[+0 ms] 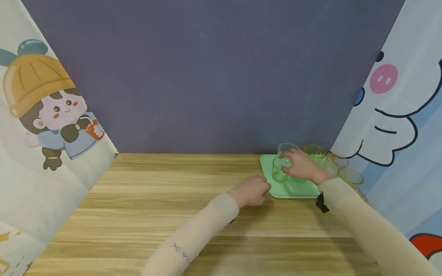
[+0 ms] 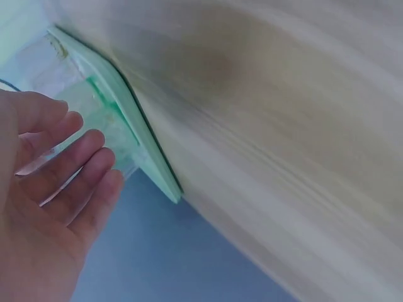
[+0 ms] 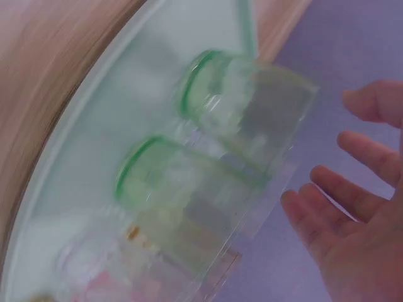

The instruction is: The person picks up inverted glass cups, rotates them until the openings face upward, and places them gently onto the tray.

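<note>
A light green tray (image 1: 293, 194) lies at the back right of the wooden table with several see-through cups on it. My right hand (image 1: 302, 165) is over the tray, thumb and fingers spread, close to the front left cup (image 1: 279, 174). In the right wrist view, a gap shows between the fingertips (image 3: 291, 200) and two clear cups, one cup (image 3: 252, 107) beside the other cup (image 3: 179, 198); both look greenish at the base. My left hand (image 1: 251, 190) is by the tray's left front corner, its fingers loosely bent and holding nothing in the left wrist view.
Behind the right hand stand another clear cup (image 1: 287, 147) and a yellowish cup (image 1: 313, 150). More cups, one an amber-rimmed cup (image 1: 350, 175), crowd the right side by the printed cloth (image 1: 397, 145). A dark wall panel (image 1: 221, 76) rises along the table's back edge.
</note>
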Tool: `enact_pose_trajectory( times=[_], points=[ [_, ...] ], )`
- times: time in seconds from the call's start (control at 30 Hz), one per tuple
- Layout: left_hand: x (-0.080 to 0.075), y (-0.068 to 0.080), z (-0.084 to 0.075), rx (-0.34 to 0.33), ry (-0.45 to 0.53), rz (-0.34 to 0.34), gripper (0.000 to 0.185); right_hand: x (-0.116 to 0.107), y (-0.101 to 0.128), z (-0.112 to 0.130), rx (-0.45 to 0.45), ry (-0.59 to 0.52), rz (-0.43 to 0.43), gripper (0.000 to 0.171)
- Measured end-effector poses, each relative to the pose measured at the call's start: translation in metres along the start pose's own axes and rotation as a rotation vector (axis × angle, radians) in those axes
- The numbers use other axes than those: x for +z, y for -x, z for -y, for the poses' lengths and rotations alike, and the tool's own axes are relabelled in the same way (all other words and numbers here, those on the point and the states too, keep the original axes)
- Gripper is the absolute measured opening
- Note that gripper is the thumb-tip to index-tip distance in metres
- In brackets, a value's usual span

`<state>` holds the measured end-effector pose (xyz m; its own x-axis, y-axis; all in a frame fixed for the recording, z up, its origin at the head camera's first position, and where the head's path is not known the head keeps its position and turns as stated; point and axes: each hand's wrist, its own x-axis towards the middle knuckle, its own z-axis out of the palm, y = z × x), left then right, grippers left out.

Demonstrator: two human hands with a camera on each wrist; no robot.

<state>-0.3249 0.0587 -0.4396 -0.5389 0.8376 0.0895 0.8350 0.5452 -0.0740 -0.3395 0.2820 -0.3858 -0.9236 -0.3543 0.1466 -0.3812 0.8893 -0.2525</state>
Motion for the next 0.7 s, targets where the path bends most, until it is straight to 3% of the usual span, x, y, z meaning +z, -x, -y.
enact_pose_trajectory(
  times=[0.4, 0.7],
  points=[
    [-0.011, 0.043, 0.026, -0.179, 0.069, -0.080, 0.011, 0.008, 0.003, 0.027, 0.046, -0.128, -0.089, 0.041],
    [-0.015, 0.074, 0.040, -0.152, 0.078, -0.224, 0.012, 0.017, 0.006, 0.053, 0.042, -0.125, -0.133, 0.039]
  ],
)
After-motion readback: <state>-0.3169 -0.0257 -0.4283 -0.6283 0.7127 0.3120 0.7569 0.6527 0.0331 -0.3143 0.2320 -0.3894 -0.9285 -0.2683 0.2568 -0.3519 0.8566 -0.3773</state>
